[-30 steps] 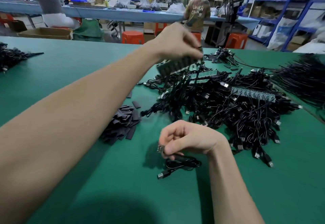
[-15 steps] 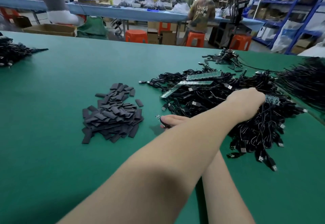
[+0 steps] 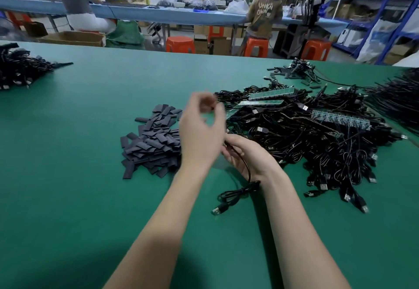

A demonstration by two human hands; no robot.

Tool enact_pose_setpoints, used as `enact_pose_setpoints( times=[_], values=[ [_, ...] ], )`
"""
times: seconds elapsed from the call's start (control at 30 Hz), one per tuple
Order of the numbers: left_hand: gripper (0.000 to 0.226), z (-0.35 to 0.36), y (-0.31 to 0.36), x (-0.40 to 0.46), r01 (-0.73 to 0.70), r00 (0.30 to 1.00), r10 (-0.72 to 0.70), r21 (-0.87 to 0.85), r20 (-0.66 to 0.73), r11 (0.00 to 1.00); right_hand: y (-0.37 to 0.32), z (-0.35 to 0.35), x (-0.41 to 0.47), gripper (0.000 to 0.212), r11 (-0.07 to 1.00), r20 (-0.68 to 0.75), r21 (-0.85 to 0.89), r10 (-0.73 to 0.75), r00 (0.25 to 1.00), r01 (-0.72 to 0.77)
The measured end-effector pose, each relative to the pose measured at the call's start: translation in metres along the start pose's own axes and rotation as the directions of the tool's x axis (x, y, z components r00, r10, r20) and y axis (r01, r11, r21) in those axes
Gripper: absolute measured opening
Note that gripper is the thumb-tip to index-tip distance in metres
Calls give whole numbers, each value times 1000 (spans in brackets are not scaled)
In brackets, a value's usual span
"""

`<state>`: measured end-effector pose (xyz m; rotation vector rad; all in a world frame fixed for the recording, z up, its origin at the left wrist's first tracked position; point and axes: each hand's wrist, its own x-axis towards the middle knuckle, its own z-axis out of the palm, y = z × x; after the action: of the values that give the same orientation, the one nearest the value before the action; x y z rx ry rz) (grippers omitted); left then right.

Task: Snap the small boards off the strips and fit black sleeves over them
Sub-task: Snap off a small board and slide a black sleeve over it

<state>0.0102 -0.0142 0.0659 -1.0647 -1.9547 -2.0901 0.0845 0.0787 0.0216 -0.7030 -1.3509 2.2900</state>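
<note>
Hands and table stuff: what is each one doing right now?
Left hand: raised, blurred, grip unclear.
Right hand: holds a black cable.
Black sleeves: loose pile.
Cable heap: tangled.
Board strips: lying on the heap, unsnapped.

On the surface (image 3: 79, 198) before you, the sleeve pile (image 3: 154, 143) lies at eleven o'clock, the cable heap (image 3: 317, 148) carrying board strips (image 3: 340, 119) at one o'clock, and another cable bundle (image 3: 20, 70) at ten o'clock.
</note>
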Motion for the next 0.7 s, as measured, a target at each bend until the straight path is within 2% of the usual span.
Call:
enact_pose_setpoints(
  times=[0.03,0.1,0.17,0.27,0.37,0.53,0.7],
  values=[
    [9,-9,-15,-6,134,990,-135,-48,-28,990,-1,1,-2,7,1000,-36,3,-13,999,13],
    [7,-18,-40,-21,355,934,-357,-175,21,918,-1,8,-5,6,997,-122,-62,-43,992,36],
    [6,-17,-52,-30,488,872,-470,-318,137,813,4,8,-2,5,984,-197,-168,-97,976,64],
    [6,-9,-57,-33,538,843,-471,-434,260,723,8,14,-6,6,961,-252,-253,-178,951,113],
    [4,-3,-58,-32,565,825,-474,-437,307,700,9,14,-7,6,951,-249,-273,-218,944,148],
    [4,-4,-59,-28,627,778,-515,-489,359,606,-1,8,-11,5,924,-114,-367,-163,980,111],
    [4,-4,-57,-30,628,778,-516,-407,359,663,-14,1,-14,6,884,-89,-461,-133,987,78]
  ],
)
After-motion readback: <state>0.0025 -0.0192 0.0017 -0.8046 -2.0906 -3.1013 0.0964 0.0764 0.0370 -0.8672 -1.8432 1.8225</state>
